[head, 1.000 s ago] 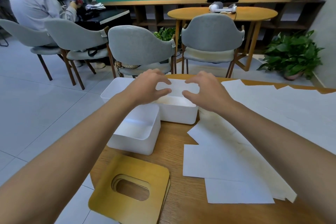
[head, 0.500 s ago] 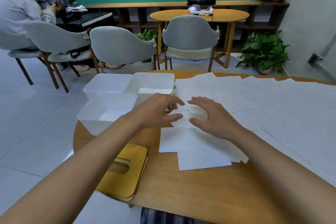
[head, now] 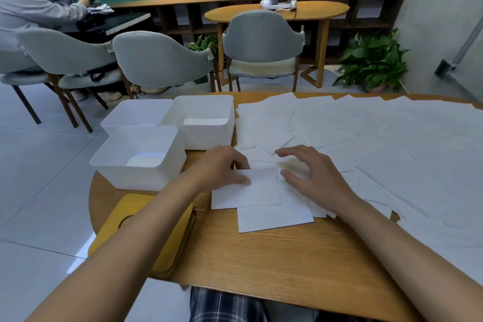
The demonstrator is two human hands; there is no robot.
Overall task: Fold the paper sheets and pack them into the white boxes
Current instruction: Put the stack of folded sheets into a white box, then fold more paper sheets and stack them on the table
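Wooden round table (head: 287, 256) is carrying a wide spread of white paper sheets (head: 392, 144), three white boxes (head: 138, 178) just left. Top sheet (head: 251, 191) is looking thin, limp and light, so a corner is probably the best place to pinch it. Left hand (head: 222, 167) is pinching its far-left corner; right hand (head: 308, 172) is hanging spread over the pile, grasping nothing.

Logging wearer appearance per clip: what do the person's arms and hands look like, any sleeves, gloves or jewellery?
The left forearm and right forearm are bare to the frame edge, no sleeves in view. The left hand and right hand show no gloves, rings or watch. Dark plaid trousers show at the bottom.
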